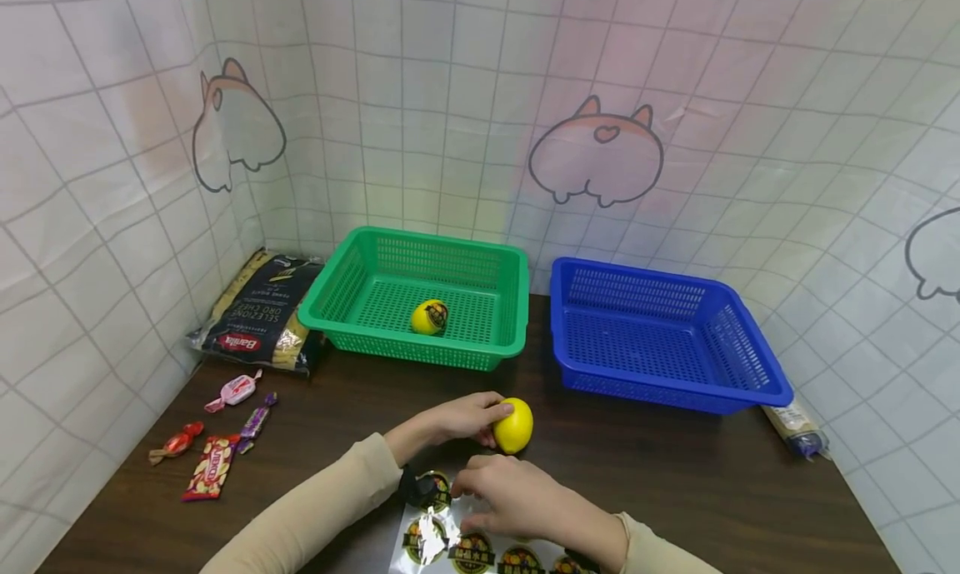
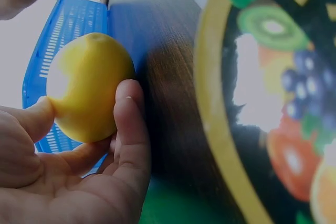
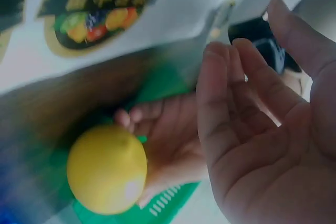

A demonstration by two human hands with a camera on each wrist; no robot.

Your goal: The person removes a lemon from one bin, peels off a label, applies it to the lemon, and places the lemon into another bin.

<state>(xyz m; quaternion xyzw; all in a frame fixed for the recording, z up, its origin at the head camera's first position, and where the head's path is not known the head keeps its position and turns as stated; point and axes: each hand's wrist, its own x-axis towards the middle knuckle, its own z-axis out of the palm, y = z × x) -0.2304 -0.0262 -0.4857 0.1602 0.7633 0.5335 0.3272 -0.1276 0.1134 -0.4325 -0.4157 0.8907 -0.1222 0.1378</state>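
Observation:
A yellow lemon is gripped between the thumb and fingers of my left hand, just above the dark table. In the left wrist view the bare side of the lemon shows no sticker. My right hand hovers over a sheet of stickers, its fingers loosely bent. The right wrist view shows nothing between the right hand's thumb and fingers. Round black-and-gold fruit stickers cover the sheet, partly hidden under the right hand and forearm.
At the back, a green basket holds another lemon bearing a sticker. To its right stands a blue basket. A pasta bag and several wrapped sweets lie on the left. By the right wall is a packaged item.

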